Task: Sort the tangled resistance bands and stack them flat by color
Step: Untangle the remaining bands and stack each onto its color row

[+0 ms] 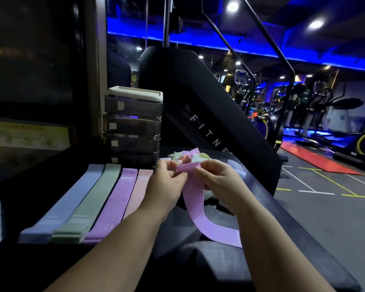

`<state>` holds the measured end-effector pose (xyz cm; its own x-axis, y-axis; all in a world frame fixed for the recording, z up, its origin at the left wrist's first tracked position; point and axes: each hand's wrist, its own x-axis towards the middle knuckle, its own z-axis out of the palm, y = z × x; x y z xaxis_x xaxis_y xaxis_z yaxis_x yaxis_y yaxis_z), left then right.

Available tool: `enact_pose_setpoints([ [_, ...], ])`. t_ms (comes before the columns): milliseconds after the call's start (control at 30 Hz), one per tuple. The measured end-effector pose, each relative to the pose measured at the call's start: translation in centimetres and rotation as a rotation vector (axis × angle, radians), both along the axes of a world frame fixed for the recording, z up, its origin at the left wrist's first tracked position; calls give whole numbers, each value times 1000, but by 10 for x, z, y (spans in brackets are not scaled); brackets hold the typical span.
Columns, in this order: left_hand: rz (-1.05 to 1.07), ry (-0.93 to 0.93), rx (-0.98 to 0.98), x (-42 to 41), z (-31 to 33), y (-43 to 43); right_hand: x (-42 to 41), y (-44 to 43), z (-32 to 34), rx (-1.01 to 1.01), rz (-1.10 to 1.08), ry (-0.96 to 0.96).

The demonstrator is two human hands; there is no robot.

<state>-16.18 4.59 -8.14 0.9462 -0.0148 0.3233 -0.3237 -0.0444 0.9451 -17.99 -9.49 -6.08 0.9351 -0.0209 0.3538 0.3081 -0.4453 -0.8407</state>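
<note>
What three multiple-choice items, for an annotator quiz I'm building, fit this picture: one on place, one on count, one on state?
1. Where does the row of flat bands lie?
A. Left of the left hand
B. Right of the right hand
C. Between the two hands

2. How many colours are in that row?
A. Two
B. Four
C. Six

3. What state is the purple band in?
A. Flat and untouched
B. Held by one hand only
C. Pinched by both hands, its loop hanging down

Key:
1 A: the row lies on the dark surface to the left of the left hand.
2 B: blue, green, purple and pink lie side by side.
3 C: the left hand and right hand both pinch its top edge.
</note>
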Motion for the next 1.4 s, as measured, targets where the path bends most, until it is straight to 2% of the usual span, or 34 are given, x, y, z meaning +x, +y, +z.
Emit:
enact_pose_setpoints([
  [133, -31, 67, -125, -5, 10, 10, 8, 17, 17, 61, -28, -28],
  [267, -235, 189, -188, -17, 10, 18, 13, 31, 35, 151, -53, -103],
  [400, -377, 188, -269, -32, 3, 26, 17, 46, 56, 219, -38, -104],
  [600, -370, 244, -214, -42, -8, 57, 35, 63, 66, 363, -48, -67],
  [867, -381, 267, -209, -44, -9, 114, 95, 83, 49, 238, -235, -12],
  [1067, -252, 253, -23, -32, -27, 153, 125, 101, 28, 165, -286, 96],
  [1233, -227, 267, 150, -28, -36, 179, 157, 114, 8, 293, -252, 200],
  [1400, -74, 195, 378, -20, -48, 193, 177, 131, 0, 489, -238, 292],
])
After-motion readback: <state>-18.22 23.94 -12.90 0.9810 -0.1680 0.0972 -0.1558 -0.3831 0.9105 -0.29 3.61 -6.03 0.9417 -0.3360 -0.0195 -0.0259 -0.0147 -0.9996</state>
